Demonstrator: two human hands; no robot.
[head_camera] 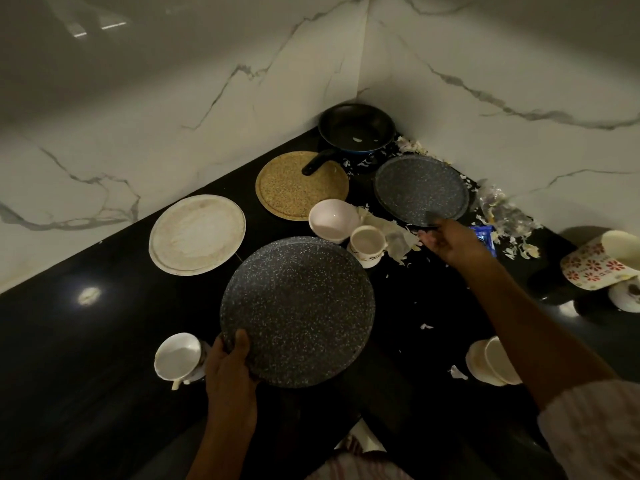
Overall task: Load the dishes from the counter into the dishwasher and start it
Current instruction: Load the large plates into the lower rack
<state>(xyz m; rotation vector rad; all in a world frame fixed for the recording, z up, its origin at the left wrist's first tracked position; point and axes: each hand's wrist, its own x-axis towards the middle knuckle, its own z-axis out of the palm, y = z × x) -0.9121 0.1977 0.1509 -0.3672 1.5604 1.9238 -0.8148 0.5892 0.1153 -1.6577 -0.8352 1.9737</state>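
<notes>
Gathering plates, loading barely begun.
Left hand (228, 362) grips one speckled plate (298, 311); right hand (446, 239) pinches another's (420, 190) rim; most dishes remain on the desk (86, 341).

Right hand (450, 242) fingers (427, 239) motion-blurred at far speckled plate's (420, 188) rim, grip unclear.

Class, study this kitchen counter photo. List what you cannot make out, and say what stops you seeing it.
- Right hand: motion blur hides whether its fingers grip the far speckled plate.
- Floral mug: cut off by the right edge.
- Mug lettering: too small and dim.
- Stacked white bowls: partly hidden by the right forearm.
- Dishwasher: not visible.
</notes>
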